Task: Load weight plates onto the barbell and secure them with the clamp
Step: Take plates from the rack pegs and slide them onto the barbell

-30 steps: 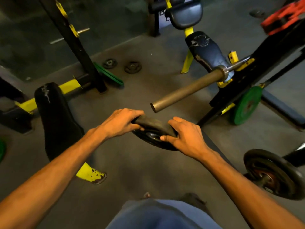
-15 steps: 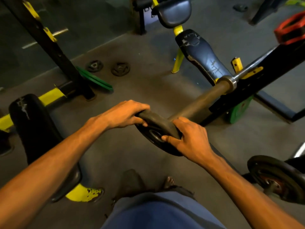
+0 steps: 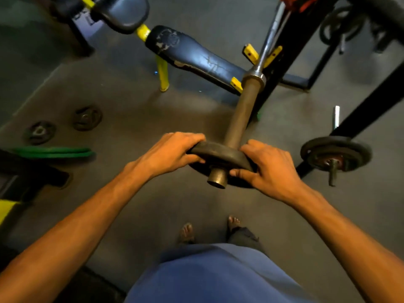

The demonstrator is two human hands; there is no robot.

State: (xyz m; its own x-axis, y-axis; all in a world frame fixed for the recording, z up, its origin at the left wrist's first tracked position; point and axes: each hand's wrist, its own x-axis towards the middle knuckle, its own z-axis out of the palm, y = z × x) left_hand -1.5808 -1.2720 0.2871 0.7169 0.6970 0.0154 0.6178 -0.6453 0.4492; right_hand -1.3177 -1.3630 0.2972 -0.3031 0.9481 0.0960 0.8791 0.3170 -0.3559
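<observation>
A black weight plate sits on the near end of the barbell sleeve, whose tip pokes out through the plate's hole toward me. My left hand grips the plate's left rim and my right hand grips its right rim. The barbell rests on yellow hooks of a black rack. No clamp can be made out.
A worn black bench stands beyond the bar. Two small plates lie on the floor at left, near green plates. Another loaded bar end sits at right. My feet are below the plate.
The plate went from in front of the sleeve's tip to threaded onto it, so the tip now shows through the hole. The view has swung in line with the bar.
</observation>
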